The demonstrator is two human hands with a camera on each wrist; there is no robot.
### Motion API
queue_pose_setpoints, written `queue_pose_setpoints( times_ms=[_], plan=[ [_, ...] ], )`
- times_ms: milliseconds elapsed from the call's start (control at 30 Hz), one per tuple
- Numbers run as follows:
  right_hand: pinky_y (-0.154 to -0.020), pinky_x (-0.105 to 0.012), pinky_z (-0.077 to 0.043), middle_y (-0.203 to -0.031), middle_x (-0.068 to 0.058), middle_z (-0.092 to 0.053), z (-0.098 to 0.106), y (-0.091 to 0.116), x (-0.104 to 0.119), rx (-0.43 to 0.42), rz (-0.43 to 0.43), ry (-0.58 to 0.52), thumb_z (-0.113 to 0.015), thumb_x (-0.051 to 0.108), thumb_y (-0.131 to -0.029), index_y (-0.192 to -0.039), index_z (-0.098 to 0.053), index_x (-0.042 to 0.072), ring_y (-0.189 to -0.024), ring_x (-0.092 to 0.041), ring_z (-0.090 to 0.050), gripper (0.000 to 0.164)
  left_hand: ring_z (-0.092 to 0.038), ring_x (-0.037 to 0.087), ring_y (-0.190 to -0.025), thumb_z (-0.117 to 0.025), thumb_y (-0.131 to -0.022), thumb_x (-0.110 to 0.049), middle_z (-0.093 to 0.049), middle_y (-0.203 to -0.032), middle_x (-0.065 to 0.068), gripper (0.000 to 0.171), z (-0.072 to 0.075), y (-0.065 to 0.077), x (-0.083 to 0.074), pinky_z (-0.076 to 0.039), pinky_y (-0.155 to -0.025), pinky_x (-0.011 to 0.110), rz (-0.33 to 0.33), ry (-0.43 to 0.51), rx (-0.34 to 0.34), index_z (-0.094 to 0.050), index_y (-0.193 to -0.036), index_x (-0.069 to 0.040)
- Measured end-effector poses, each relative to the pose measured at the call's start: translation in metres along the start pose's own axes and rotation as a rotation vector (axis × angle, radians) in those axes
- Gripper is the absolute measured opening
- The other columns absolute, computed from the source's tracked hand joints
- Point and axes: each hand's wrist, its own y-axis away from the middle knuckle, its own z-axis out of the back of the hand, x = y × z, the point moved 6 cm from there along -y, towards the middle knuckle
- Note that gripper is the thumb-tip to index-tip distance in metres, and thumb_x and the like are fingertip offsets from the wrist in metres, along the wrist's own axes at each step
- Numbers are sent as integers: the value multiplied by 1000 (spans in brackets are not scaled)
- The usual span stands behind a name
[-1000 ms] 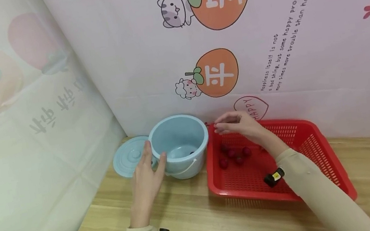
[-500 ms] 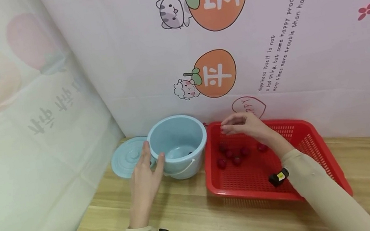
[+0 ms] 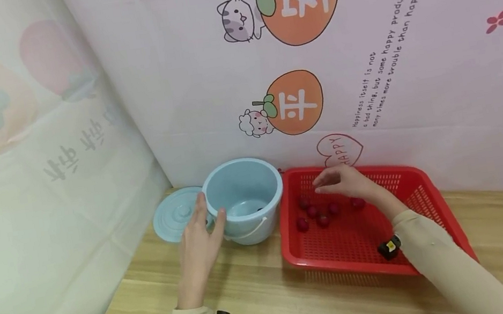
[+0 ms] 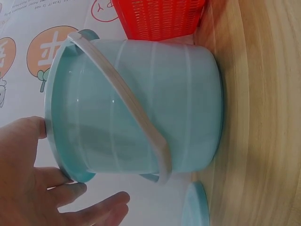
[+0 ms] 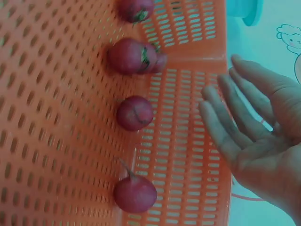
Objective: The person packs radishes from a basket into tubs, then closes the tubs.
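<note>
In the head view a light-blue bucket stands upright with its white handle hanging at the front. My left hand rests against its rim, thumb and fingers spread and mostly straight, also clear in the left wrist view. A small dark thing shows low inside, mostly hidden by the rim. My right hand hovers over the red plastic basket, fingers loosely bent and holding nothing. Several red radishes lie in the basket below it; in the right wrist view one radish shows a thin root.
A round blue lid lies left of the bucket, partly behind the left hand. The basket stands close on the bucket's right. A printed white cloth hangs behind the wooden table, with another cloth at its left.
My right hand has moved away from the bucket side, rightward and lower over the basket. The left hand stays at the bucket's rim. The view shifts slightly.
</note>
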Motion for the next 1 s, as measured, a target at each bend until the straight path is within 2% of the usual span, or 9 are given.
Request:
queue_pose_setpoints(
  times_ms=[200, 300, 533, 700, 800, 1000],
  plan=[
    [-97, -53, -57, -115, -10, -78, -5, 2, 0, 62, 52, 187, -80, 18, -96, -119, -77, 1, -109, -30, -72, 29, -59, 41, -134, -43, -107, -67, -33, -170, 9, 84, 0, -1, 0, -58, -93, 60, 1, 2, -2, -28, -168, -11],
    [-96, -55, -57, -116, -15, -77, -8, 3, 1, 88, 54, 229, -81, 16, -95, -118, -76, -1, -110, -35, -72, 29, -61, 41, -132, -43, -107, -67, -33, -170, 8, 85, -1, -1, 0, -58, -92, 59, -1, 8, -3, -28, -168, -11],
    [-93, -56, -58, -117, -22, -75, -9, 5, 2, 120, -14, 309, -83, 17, -92, -120, -74, -6, -107, -39, -71, 36, -63, 40, -130, -43, -106, -68, -32, -170, 8, 85, -1, -1, 1, -58, -91, 59, 4, 16, 5, -27, -169, -12],
    [-93, -57, -56, -111, -23, -75, -12, 6, 7, 127, 0, 369, -85, 14, -89, -117, -73, -10, -105, -40, -70, 39, -63, 40, -129, -42, -106, -68, -31, -171, 7, 85, -2, -1, 2, -58, -92, 60, 12, 9, 6, -26, -169, -14],
    [-95, -58, -55, -110, -22, -75, -17, 6, 6, 151, 0, 399, -86, 18, -88, -118, -72, -10, -106, -39, -69, 43, -63, 40, -129, -42, -106, -68, -31, -171, 7, 84, -2, -1, 1, -59, -90, 59, 10, 9, 1, -26, -169, -14],
    [-96, -56, -56, -113, -19, -76, -26, 8, 0, 249, -54, 396, -84, 33, -91, -121, -72, -8, -109, -37, -70, 52, -62, 41, -131, -43, -106, -68, -28, -171, 6, 84, -2, -1, 1, -56, -96, 59, 13, 27, 8, -25, -169, -14]
  ],
)
